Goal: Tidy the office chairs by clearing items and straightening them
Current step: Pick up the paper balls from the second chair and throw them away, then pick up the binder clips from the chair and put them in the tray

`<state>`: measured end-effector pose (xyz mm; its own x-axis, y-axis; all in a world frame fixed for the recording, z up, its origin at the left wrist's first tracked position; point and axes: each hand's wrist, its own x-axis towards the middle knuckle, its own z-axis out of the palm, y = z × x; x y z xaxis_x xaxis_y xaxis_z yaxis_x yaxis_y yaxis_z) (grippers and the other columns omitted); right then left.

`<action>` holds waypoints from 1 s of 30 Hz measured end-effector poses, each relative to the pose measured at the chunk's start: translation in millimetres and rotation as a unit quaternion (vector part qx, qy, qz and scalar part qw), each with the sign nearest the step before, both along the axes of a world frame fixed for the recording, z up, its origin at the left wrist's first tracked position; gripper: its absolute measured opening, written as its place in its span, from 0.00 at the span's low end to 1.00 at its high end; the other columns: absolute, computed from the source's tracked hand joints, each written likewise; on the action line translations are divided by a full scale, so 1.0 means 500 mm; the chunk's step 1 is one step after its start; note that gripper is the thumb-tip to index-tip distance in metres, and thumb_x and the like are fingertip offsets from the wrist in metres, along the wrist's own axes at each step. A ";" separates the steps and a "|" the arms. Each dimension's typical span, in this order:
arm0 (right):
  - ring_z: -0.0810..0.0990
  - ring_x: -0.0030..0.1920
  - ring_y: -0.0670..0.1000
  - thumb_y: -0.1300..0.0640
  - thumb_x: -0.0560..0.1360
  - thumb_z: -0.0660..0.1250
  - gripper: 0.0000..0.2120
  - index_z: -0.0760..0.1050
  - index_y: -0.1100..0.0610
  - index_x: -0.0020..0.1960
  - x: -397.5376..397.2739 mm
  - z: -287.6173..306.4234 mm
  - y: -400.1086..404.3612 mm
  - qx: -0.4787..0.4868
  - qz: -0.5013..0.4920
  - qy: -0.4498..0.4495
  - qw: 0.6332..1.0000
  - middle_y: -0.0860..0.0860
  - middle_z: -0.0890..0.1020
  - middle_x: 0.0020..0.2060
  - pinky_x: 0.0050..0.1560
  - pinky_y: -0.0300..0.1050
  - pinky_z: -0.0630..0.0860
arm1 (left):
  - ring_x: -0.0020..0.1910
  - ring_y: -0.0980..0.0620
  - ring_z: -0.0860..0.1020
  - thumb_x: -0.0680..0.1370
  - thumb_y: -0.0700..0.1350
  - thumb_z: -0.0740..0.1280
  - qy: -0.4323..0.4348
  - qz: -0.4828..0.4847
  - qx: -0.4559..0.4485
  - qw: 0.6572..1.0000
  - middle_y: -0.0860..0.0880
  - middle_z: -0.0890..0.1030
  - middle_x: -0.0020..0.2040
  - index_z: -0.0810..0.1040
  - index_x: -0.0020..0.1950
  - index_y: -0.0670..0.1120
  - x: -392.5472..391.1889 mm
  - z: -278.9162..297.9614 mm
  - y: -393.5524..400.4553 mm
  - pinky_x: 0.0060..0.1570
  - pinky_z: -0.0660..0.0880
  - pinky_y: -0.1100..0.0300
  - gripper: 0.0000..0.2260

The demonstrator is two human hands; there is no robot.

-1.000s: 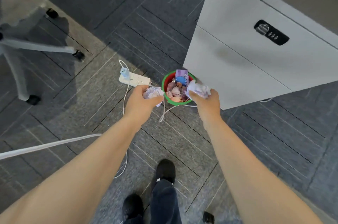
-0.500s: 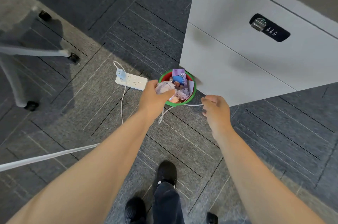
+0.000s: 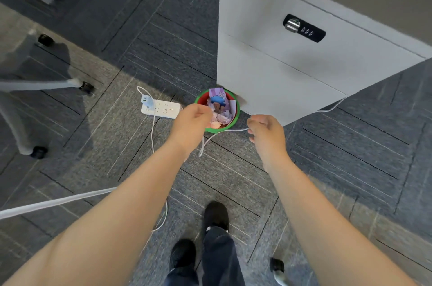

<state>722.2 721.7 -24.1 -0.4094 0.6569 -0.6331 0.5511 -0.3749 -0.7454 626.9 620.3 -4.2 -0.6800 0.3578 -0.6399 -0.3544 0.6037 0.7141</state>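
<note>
Both hands hang over the bin [image 3: 216, 110] at 12 o'clock, apparently done dropping scraps: left hand [image 3: 190, 122] loosely curled, seemingly empty; right hand [image 3: 266, 132] relaxed, empty. Chair base [image 3: 35, 89] stands at 10 o'clock.

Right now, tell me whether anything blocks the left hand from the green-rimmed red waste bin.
Nothing visible does. The left hand hangs directly over the near rim of the green-rimmed red waste bin, already filled with crumpled paper.

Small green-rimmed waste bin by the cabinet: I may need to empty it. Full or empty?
Nearly full: crumpled paper and wrappers fill the small green-rimmed waste bin almost to its rim.
</note>
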 end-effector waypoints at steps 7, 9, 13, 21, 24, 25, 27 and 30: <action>0.74 0.51 0.50 0.60 0.75 0.62 0.08 0.73 0.59 0.53 0.073 0.181 -0.010 0.072 -0.054 0.038 0.995 0.45 0.74 0.40 0.61 0.52 0.73 | 0.36 0.56 0.74 0.77 0.39 0.60 0.045 -0.109 0.086 0.989 0.49 0.76 0.37 0.74 0.43 0.46 0.063 0.163 0.012 0.38 0.71 0.66 0.05; 0.74 0.50 0.50 0.61 0.75 0.62 0.07 0.73 0.58 0.52 0.117 0.239 -0.015 0.093 -0.092 0.050 0.990 0.46 0.74 0.39 0.61 0.52 0.73 | 0.34 0.57 0.75 0.76 0.38 0.61 0.051 -0.137 0.104 0.984 0.51 0.74 0.35 0.74 0.42 0.46 0.093 0.211 0.020 0.36 0.70 0.66 0.05; 0.75 0.48 0.49 0.60 0.74 0.62 0.03 0.72 0.56 0.49 0.241 0.341 -0.030 0.127 -0.165 0.060 0.976 0.48 0.76 0.42 0.59 0.49 0.74 | 0.48 0.50 0.73 0.77 0.39 0.61 0.049 -0.203 0.139 0.968 0.54 0.74 0.38 0.73 0.48 0.44 0.182 0.302 0.046 0.45 0.71 0.62 0.03; 0.74 0.44 0.48 0.58 0.75 0.62 0.02 0.72 0.54 0.46 0.589 0.454 -0.088 0.169 -0.342 0.032 0.924 0.46 0.75 0.39 0.51 0.44 0.72 | 0.45 0.51 0.74 0.77 0.42 0.61 0.037 -0.397 0.148 0.905 0.50 0.76 0.44 0.72 0.38 0.53 0.468 0.415 0.090 0.50 0.70 0.55 0.09; 0.75 0.46 0.51 0.59 0.74 0.63 0.01 0.72 0.54 0.45 0.733 0.464 -0.128 0.181 -0.413 -0.001 0.893 0.50 0.76 0.40 0.50 0.46 0.72 | 0.49 0.50 0.75 0.77 0.44 0.60 0.040 -0.460 0.149 0.875 0.48 0.76 0.51 0.73 0.41 0.51 0.593 0.438 0.094 0.56 0.71 0.52 0.07; 0.75 0.46 0.51 0.59 0.74 0.63 0.01 0.72 0.55 0.46 0.781 0.463 -0.142 0.184 -0.436 -0.013 0.881 0.52 0.76 0.41 0.48 0.46 0.72 | 0.49 0.49 0.75 0.77 0.44 0.59 0.036 -0.479 0.151 0.864 0.48 0.76 0.52 0.73 0.42 0.51 0.637 0.442 0.092 0.56 0.71 0.52 0.05; 0.74 0.45 0.52 0.60 0.74 0.63 0.02 0.73 0.56 0.46 0.874 0.461 -0.174 0.186 -0.476 -0.034 0.859 0.54 0.76 0.42 0.44 0.44 0.72 | 0.50 0.49 0.75 0.77 0.44 0.59 0.024 -0.510 0.154 0.846 0.48 0.77 0.53 0.73 0.41 0.52 0.725 0.444 0.084 0.53 0.71 0.54 0.06; 0.74 0.42 0.52 0.61 0.74 0.63 0.02 0.73 0.57 0.43 1.004 0.450 -0.225 0.176 -0.508 -0.057 0.841 0.51 0.76 0.37 0.44 0.45 0.71 | 0.52 0.48 0.76 0.77 0.45 0.59 0.006 -0.551 0.147 0.822 0.47 0.77 0.52 0.72 0.39 0.54 0.853 0.437 0.064 0.54 0.71 0.54 0.08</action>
<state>1224.1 609.1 200.7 0.5272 0.7861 -0.3228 0.1547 -0.4623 -0.8731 1053.5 652.3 214.2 0.1547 0.8978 -0.4122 0.2994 0.3551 0.8856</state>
